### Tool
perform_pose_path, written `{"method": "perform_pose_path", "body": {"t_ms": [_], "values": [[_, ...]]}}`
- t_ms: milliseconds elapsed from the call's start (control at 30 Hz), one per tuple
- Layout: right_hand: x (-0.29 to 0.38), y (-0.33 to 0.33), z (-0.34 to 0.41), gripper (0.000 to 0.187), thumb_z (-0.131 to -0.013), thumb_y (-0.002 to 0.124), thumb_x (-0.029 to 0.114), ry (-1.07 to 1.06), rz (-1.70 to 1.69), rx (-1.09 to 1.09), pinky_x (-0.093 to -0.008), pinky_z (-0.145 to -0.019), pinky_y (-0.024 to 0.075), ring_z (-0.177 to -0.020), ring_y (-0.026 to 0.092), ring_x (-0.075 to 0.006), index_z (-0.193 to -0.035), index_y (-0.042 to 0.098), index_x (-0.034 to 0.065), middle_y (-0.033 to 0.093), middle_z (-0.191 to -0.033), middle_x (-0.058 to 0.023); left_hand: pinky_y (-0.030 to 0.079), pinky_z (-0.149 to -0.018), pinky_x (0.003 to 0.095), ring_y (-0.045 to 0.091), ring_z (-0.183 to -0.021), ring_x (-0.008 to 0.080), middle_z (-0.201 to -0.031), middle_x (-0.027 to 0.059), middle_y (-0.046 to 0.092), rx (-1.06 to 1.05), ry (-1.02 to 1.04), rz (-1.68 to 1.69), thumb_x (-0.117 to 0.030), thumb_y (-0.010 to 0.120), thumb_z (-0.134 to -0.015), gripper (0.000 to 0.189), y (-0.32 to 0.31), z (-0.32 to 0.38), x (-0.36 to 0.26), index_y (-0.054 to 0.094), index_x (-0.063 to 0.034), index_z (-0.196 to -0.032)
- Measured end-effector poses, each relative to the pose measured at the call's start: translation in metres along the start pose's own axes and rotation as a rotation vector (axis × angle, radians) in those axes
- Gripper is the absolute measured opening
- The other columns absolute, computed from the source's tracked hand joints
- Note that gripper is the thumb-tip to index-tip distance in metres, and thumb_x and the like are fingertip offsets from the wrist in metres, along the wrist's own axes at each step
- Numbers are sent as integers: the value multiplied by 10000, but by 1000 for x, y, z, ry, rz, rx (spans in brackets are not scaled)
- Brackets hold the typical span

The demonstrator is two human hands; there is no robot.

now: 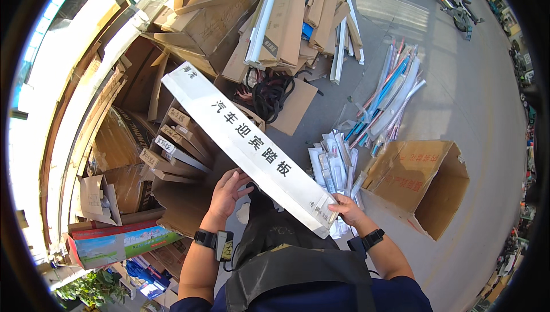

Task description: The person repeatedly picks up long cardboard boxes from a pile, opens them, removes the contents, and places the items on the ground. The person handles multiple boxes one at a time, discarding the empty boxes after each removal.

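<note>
A long, narrow white cardboard box (pixel 245 148) with black printed writing lies slantwise across the view before me. My right hand (pixel 347 209) grips its near right end, with the thumb on top. Beside the box's lower left edge is my left hand (pixel 230 189), palm up and fingers partly bent. Some of its fingertips pass behind that edge, so whether they bear the box is hidden. Left of the box, several narrow cartons (pixel 172 136) with handwritten ends stand packed in an open brown carton (pixel 172 200).
Flattened cardboard (pixel 283 24) is piled ahead, near tangled black strips (pixel 270 93). On the grey ground lie plastic-wrapped strips (pixel 389 93) and clear-wrapped packs (pixel 333 161). An open brown carton (pixel 404 178) lies at right. A scooter (pixel 451 2) stands far right; a colourful box (pixel 124 243) sits left.
</note>
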State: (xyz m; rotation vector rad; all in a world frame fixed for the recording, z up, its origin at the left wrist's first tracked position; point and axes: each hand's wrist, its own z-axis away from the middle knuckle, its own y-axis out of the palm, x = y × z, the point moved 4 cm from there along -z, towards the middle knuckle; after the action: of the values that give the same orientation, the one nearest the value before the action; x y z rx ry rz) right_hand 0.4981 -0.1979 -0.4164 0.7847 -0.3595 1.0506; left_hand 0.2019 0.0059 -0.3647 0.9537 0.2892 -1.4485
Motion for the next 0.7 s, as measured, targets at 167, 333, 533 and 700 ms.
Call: {"method": "perform_pose_path", "body": {"t_ms": [167,333,533,700], "values": [[53,21,-13,337,-834,662,220,-86,-182,-245,-248,-512,406,-683,550,-107,-1097,539,50,609,-877,-19,511,-787,336,618,-934,217,-1004,142,621,-402,9,-251,-131,481,-925,220,-99,24,29,534,27,-1070],[138,65,-89,252,-872,625,271,-282,-199,-269,-238,-509,346,-723,539,-115,-1048,549,108,615,-895,-12,509,-661,272,628,-765,168,-874,101,633,-704,51,-236,-87,523,-854,167,-205,69,84,568,12,-980],[278,94,-224,579,-881,609,344,-707,-215,-97,-377,-933,457,-1194,466,-295,-1266,415,-43,482,-1277,-187,507,-712,325,634,-767,220,-876,136,635,-853,76,-655,-98,576,-791,187,-252,98,102,608,6,-942],[242,118,-247,541,-903,566,275,-423,89,-179,-376,-920,465,-1165,492,-298,-1293,387,-55,469,-1256,-233,480,-819,400,599,-920,337,-1009,199,611,-715,-33,-1020,-170,578,-785,263,-256,69,91,607,6,-979]]}}
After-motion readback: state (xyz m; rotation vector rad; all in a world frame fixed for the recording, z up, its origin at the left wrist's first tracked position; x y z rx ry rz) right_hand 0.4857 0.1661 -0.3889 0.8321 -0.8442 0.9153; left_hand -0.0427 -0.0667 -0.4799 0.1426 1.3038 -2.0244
